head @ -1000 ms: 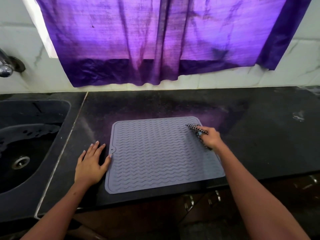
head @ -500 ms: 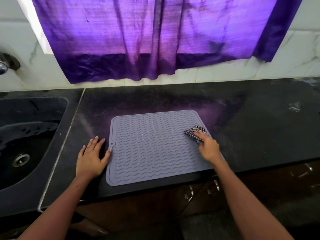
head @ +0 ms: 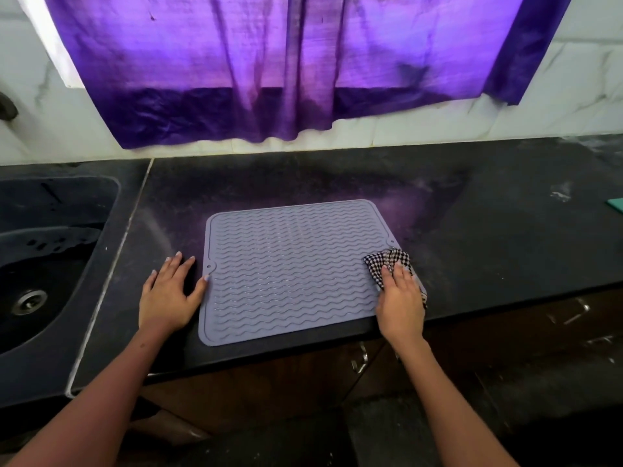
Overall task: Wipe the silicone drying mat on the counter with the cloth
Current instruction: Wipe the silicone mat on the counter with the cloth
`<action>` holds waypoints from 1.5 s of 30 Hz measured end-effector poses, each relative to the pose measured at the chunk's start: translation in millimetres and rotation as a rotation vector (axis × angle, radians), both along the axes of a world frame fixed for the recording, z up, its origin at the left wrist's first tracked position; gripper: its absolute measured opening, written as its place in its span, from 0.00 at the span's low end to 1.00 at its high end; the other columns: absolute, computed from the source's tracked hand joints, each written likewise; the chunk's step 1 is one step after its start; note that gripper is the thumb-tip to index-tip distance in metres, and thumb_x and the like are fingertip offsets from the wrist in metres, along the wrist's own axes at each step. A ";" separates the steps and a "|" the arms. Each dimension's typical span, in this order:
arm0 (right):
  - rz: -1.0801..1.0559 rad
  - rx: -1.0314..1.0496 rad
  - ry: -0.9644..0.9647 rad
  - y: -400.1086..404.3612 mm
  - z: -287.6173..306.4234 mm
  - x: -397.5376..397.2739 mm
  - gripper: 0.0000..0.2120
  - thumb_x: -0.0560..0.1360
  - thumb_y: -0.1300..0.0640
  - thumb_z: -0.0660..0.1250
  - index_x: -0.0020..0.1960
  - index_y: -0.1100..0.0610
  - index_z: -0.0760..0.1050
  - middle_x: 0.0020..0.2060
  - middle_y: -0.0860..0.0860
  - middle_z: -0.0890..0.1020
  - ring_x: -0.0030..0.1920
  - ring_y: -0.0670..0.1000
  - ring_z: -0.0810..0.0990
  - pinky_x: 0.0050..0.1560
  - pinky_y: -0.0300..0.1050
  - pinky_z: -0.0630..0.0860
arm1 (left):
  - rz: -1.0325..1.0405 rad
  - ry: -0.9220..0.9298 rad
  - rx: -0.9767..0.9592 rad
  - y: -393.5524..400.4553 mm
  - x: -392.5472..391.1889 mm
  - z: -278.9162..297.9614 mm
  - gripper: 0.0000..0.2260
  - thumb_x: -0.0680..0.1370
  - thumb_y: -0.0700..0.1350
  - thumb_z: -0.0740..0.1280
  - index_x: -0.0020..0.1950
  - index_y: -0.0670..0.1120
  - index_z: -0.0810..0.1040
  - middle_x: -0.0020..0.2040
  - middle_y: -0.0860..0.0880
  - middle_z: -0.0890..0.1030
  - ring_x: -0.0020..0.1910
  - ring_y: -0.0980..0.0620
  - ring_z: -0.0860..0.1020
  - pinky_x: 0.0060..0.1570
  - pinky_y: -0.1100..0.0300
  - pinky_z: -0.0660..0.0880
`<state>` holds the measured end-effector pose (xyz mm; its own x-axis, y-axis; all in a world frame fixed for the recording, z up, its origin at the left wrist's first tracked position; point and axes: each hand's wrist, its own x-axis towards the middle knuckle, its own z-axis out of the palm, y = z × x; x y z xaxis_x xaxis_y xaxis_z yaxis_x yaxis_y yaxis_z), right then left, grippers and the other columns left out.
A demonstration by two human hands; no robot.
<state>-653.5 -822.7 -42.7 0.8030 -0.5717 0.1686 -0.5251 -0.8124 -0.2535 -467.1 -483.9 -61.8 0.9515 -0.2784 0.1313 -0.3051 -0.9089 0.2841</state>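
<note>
A grey silicone drying mat (head: pixel 293 271) with wavy ridges lies on the black counter (head: pixel 488 230), its near edge close to the counter's front. A black-and-white checked cloth (head: pixel 387 261) sits at the mat's right edge. My right hand (head: pixel 399 298) lies flat on the cloth with straight fingers, pressing it onto the mat. My left hand (head: pixel 168 291) rests palm down on the counter, fingers spread, its thumb touching the mat's left edge by the small hole.
A dark sink (head: pixel 43 264) with a drain is set in the counter at the left. A purple curtain (head: pixel 286 69) hangs over the white tiled wall behind. A green object (head: pixel 615 205) shows at the right edge. Drawer handles (head: pixel 359 360) are below the counter.
My right hand has slid the cloth down the mat's right side from the far right corner toward the near edge, and now lies flat on it. The left hand stayed put.
</note>
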 end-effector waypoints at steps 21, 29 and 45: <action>0.069 0.148 0.008 41.4 10.3 7.6 0.27 0.78 0.58 0.60 0.75 0.50 0.57 0.76 0.50 0.56 0.76 0.50 0.53 0.75 0.48 0.51 | -0.052 0.070 0.062 3.0 -5.1 4.6 0.44 0.68 0.73 0.39 0.77 0.48 0.55 0.78 0.47 0.53 0.77 0.50 0.50 0.74 0.51 0.45; -0.079 0.726 -0.253 5.2 27.3 23.0 0.19 0.76 0.64 0.63 0.66 0.54 0.73 0.65 0.52 0.75 0.64 0.52 0.74 0.63 0.43 0.68 | -0.060 0.095 0.073 1.7 -5.7 8.0 0.46 0.66 0.73 0.38 0.77 0.49 0.53 0.78 0.48 0.49 0.77 0.51 0.46 0.74 0.51 0.43; 0.173 0.242 -0.007 103.3 5.3 38.3 0.27 0.77 0.63 0.60 0.74 0.52 0.60 0.75 0.49 0.57 0.76 0.49 0.54 0.75 0.44 0.51 | -0.137 0.107 0.173 5.6 -9.1 8.5 0.44 0.67 0.71 0.32 0.77 0.48 0.44 0.78 0.45 0.42 0.76 0.49 0.40 0.73 0.52 0.37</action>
